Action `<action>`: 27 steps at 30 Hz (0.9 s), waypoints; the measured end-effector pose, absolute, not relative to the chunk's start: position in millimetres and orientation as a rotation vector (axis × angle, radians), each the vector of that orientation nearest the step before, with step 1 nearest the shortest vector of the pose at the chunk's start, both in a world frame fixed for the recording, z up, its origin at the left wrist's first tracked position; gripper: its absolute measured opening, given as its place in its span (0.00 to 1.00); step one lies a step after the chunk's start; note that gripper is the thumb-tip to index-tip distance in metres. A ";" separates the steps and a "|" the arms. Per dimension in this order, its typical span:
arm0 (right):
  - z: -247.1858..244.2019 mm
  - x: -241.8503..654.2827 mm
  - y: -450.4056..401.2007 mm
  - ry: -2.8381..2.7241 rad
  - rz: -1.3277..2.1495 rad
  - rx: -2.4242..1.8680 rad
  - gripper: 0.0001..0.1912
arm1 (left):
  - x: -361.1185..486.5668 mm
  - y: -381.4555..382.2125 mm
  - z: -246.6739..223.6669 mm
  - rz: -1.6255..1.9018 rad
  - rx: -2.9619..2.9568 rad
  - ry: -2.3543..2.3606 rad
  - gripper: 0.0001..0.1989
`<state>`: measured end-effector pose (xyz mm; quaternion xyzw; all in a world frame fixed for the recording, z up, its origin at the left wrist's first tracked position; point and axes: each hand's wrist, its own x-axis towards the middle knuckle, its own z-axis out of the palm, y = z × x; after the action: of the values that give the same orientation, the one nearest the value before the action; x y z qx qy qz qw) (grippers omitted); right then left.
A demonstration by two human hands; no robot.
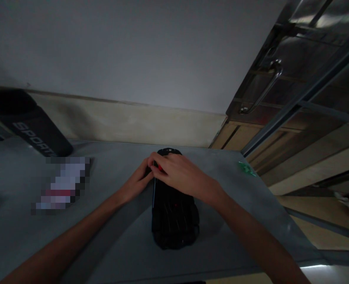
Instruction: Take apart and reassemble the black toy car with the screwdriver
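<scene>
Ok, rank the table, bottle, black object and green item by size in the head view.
1. Table
2. Bottle and black object: too close to rank, the latter partly hidden
3. Green item

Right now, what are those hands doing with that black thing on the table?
A person's left hand and right hand meet over the far end of a long black object, which lies on a grey tabletop and looks a bit like an upside-down toy car. Something small and red shows between the fingers, too covered to name. Off to the left stands a dark container with pale lettering; a small shiny green thing lies near the right edge.
</scene>
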<state>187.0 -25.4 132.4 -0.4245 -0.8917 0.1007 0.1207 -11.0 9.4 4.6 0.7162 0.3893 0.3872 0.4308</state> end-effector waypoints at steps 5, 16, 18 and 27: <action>131.0 188.2 -24.6 -2.610 0.270 -1.145 0.08 | -10.1 4.9 11.5 0.978 1.800 1.012 0.22; 128.9 186.2 -22.9 -2.615 0.200 -1.249 0.11 | -9.6 7.8 6.0 0.982 1.785 0.939 0.28; 127.6 185.7 -22.3 -2.615 0.205 -1.227 0.09 | -9.6 6.8 8.0 0.947 1.771 0.942 0.29; 126.0 185.4 -20.5 -2.584 0.235 -1.286 0.08 | -8.3 5.4 11.0 0.929 1.750 0.912 0.26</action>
<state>185.4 -20.5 126.0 -0.4408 -0.8856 0.0805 0.1227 -8.3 5.4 11.0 0.7117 0.3708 0.3778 0.4618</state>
